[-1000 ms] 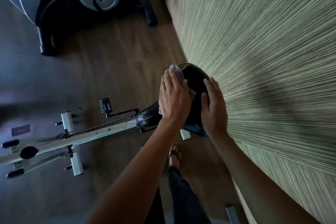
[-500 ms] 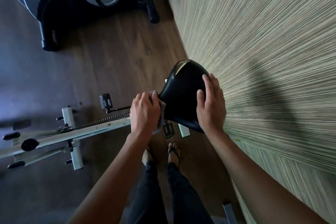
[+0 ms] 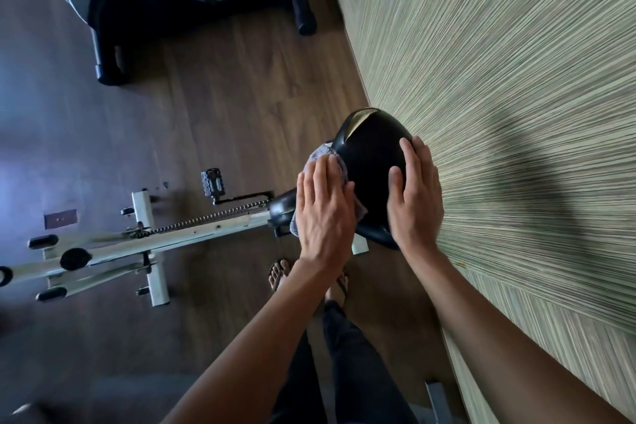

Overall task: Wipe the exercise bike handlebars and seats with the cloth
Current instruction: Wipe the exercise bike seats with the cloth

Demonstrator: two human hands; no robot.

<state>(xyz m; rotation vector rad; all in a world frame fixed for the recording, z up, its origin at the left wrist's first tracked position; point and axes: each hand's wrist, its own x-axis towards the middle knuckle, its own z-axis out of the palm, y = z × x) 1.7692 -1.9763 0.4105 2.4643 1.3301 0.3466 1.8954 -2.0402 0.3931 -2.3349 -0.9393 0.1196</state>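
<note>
The room is dim. The dark floor (image 3: 213,107) takes a cool bluish sheen at the left edge, and the striped wall (image 3: 516,45) on the right is the brightest area. A soft, broad shadow (image 3: 540,151) lies across the wall, its edges diffuse. The black seat (image 3: 373,155) shows little detail, with one pale patch at its far rim. The left hand (image 3: 323,213) and right hand (image 3: 416,203) are sharp. Wide-angle distortion bends the wall's base line and fans its stripes. The lower left corner is blurred.
</note>
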